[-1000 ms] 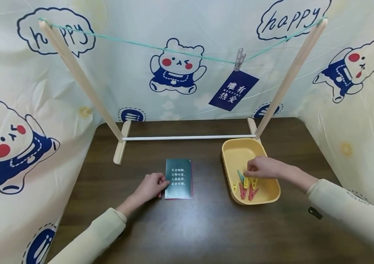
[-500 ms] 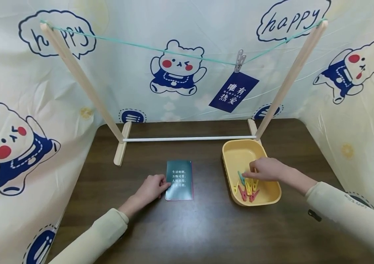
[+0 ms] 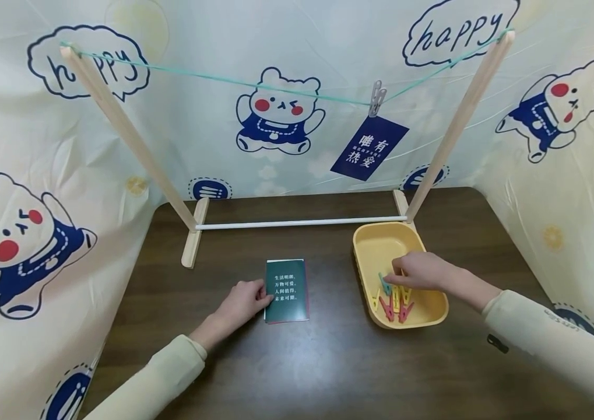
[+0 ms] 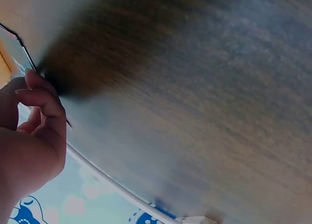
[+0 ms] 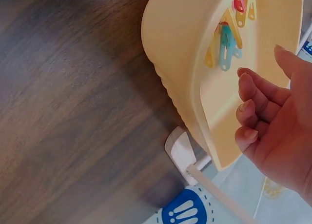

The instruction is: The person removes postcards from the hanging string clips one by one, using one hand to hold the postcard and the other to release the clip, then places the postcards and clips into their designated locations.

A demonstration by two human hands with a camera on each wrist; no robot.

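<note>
A small stack of cards (image 3: 287, 286), dark green on top with white writing, lies on the brown table. My left hand (image 3: 244, 300) holds its left edge with bent fingers; in the left wrist view the fingertips (image 4: 30, 77) meet the card edge. My right hand (image 3: 422, 271) hovers over the yellow basket (image 3: 375, 233). Its fingers are loosely bent, thumb apart, and nothing is between them in the right wrist view. Just beside the fingertips lies a teal clothespin (image 5: 225, 46). Yellow clothespins (image 3: 395, 298) and red clothespins (image 3: 387, 309) lie around it.
Behind stands a wooden frame with a left post (image 3: 129, 137), a right post (image 3: 461, 122) and a white crossbar (image 3: 302, 223). From its teal string (image 3: 255, 86) hangs a dark blue card (image 3: 367, 149), clipped by a grey clothespin (image 3: 377, 99). Printed cloth (image 3: 181, 140) encloses the table.
The head view has shifted slightly. My right hand stays over the basket, now showing more of the teal and yellow clothespins. My left hand remains at the card stack's edge.
</note>
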